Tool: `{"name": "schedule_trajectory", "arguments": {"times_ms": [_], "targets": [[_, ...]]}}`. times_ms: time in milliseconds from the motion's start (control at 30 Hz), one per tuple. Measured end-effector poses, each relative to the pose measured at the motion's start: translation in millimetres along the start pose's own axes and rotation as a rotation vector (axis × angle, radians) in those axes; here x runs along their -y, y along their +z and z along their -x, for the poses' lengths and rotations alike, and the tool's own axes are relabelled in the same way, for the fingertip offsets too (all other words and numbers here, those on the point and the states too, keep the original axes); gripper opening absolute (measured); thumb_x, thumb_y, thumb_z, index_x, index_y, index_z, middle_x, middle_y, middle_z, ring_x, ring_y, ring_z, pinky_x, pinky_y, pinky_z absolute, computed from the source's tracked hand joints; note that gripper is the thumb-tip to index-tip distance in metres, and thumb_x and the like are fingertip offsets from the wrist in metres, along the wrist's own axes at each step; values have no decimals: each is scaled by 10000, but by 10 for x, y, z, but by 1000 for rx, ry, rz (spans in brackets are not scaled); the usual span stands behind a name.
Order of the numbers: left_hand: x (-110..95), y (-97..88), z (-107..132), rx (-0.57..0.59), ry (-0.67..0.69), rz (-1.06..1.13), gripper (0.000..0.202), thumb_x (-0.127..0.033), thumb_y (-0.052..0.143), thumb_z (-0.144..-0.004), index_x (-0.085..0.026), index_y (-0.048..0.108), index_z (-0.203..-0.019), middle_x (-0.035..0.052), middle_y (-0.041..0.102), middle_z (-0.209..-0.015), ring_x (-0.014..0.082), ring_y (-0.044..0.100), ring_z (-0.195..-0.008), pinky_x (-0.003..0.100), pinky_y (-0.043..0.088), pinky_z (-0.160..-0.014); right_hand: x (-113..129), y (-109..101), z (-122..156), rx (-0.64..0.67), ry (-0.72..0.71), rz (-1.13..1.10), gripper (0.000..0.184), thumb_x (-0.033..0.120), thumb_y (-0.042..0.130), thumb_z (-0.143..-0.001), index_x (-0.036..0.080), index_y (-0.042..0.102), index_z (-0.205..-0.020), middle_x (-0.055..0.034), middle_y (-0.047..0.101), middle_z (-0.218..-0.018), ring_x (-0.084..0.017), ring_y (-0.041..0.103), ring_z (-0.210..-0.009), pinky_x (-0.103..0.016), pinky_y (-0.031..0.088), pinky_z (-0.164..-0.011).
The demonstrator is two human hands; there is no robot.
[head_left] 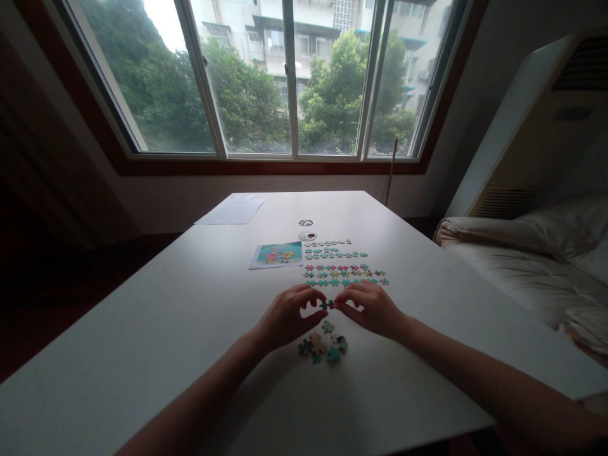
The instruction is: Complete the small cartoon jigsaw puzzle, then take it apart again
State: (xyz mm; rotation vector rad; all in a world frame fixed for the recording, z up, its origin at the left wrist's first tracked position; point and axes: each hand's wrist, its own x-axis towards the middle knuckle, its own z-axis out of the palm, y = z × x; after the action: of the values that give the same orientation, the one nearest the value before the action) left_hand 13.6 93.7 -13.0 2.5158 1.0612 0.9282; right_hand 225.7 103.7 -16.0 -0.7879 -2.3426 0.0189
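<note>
Both my hands meet over the middle of the white table (190, 304). My left hand (287, 315) and my right hand (370, 308) pinch a small green jigsaw piece (327, 304) between their fingertips, just above the tabletop. Right below it lies a single green piece (327, 327), and nearer to me a small joined cluster of pieces (323, 347). Beyond my hands, loose pieces lie in several neat rows (339, 266). A printed reference picture (278, 254) lies to the left of the rows.
A sheet of paper (232, 211) lies at the table's far left. Two small round objects (306, 235) sit behind the rows. A cushioned seat with white bedding (522, 266) stands to the right. A wide window (285, 76) is behind the table.
</note>
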Motion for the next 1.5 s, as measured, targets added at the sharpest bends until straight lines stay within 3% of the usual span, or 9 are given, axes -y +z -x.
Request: {"name": "schedule_trajectory", "arguments": {"times_ms": [133,233,300,467,633,833,1200,1500], "targets": [[48,13,11,63,-16,53,311,-241,557,-760,-199,511,-1066,23,555,-842,105,495,-650,236,433,-626,-89,-77,-9,-71,20,31,167,292,470,-829,199,605,-796,-19,630,-725,-104,512,-596,-253,378,-648],[68,35,36,214,23,110,213,-152,492,-792,-212,592,-971,34,532,-917,93,515,-680,220,433,-660,-195,-165,-16,-207,84,52,159,304,488,-821,197,603,-797,-25,632,-740,-98,487,-543,-256,393,-629],[66,44,49,289,39,120,276,-71,452,-785,-232,637,-911,26,521,-927,87,526,-700,204,426,-678,-256,-223,-20,-279,114,75,143,299,504,-813,196,603,-801,-28,634,-754,-98,484,-535,-256,398,-614],[72,33,41,290,41,31,337,-33,437,-767,-249,643,-923,32,522,-910,121,525,-786,222,418,-722,-324,-296,-34,-338,111,147,151,300,509,-812,196,618,-796,-34,641,-743,-115,526,-579,-260,402,-624],[105,34,34,238,49,-42,186,-116,467,-790,-195,624,-850,46,537,-858,142,517,-779,252,417,-734,-320,-289,-28,-315,78,189,150,295,509,-816,196,621,-802,-32,648,-750,-112,541,-589,-257,393,-624],[120,42,46,248,31,-80,173,-172,496,-784,-202,596,-922,52,531,-910,155,514,-801,263,419,-741,-411,-318,-29,-241,71,218,163,296,496,-825,199,625,-848,-32,649,-801,-113,544,-623,-257,390,-659],[149,21,42,294,7,-57,171,-208,507,-794,-215,603,-935,50,521,-912,163,506,-831,269,410,-762,-1404,-411,256,74,382,164,239,382,497,-782,195,646,-775,-23,628,-712,-117,512,-551,-237,398,-568],[178,27,41,275,-58,-65,133,-188,524,-776,-206,594,-888,54,528,-932,194,455,-883,312,384,-794,-1605,-320,361,137,491,95,263,418,526,-739,201,670,-775,-19,630,-694,-128,515,-585,-232,388,-561]]}}
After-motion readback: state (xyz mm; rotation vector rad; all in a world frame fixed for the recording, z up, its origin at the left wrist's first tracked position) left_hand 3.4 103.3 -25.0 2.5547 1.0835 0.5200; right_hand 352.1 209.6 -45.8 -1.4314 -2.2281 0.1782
